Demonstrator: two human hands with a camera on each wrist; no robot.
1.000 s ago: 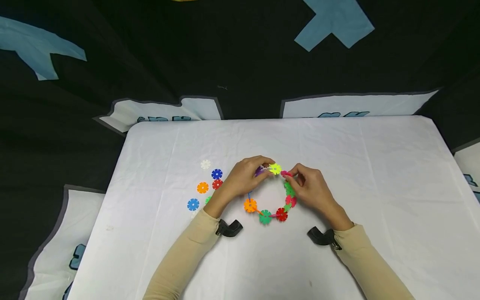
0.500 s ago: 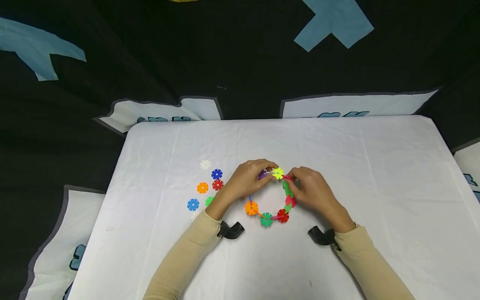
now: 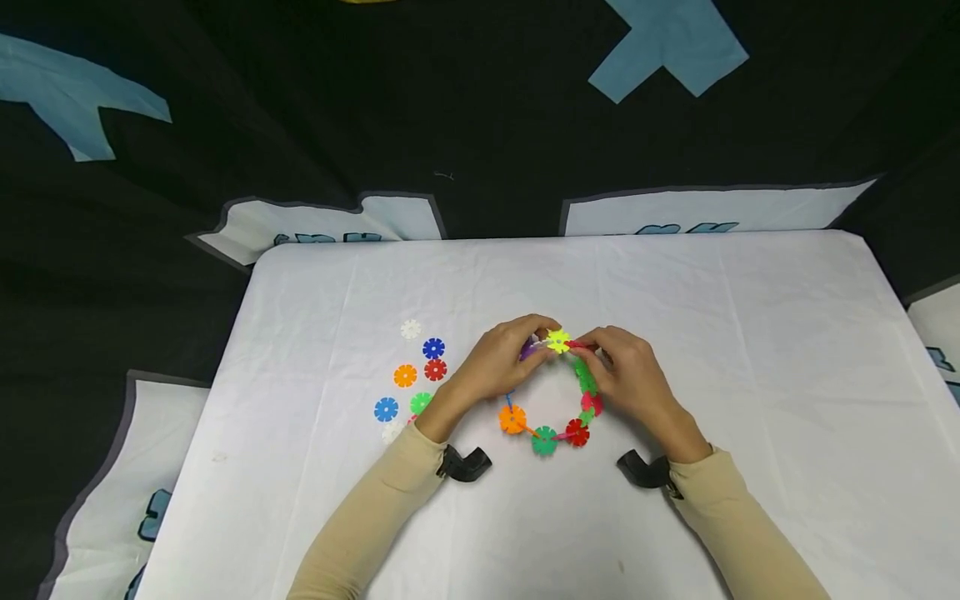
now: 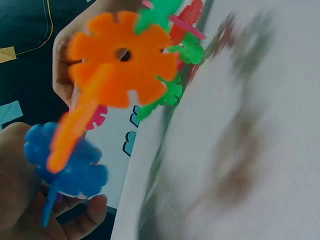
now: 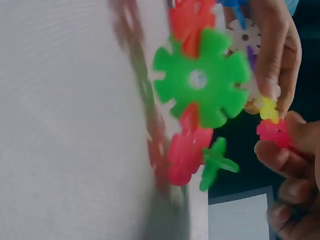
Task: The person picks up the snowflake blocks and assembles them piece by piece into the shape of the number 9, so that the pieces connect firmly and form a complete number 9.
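My left hand [image 3: 498,358] pinches the chain of notched plastic snowflake discs beside a yellow disc [image 3: 558,341]. My right hand [image 3: 630,371] grips a pink disc [image 5: 275,132] between thumb and finger. In the right wrist view the pink disc's edge meets the yellow one. From both hands the chain hangs in a ring, raised off the table at the hands. An orange disc [image 4: 122,60] and a blue disc [image 4: 75,160] come close to the left wrist camera. On the right side hang green discs [image 5: 202,77] and red ones [image 3: 577,432]. Fingers partly hide a purple disc [image 3: 528,348].
Several loose discs lie left of the ring, among them a dark blue disc [image 3: 433,348], an orange disc, a red disc [image 3: 435,369] and a white disc [image 3: 410,329]. My left forearm covers part of this group. A white cloth [image 3: 750,375] covers the table.
The yellow and pink discs, apart a second ago, have come together between my hands. The hanging ring has shifted slightly right. The loose discs stay in place.
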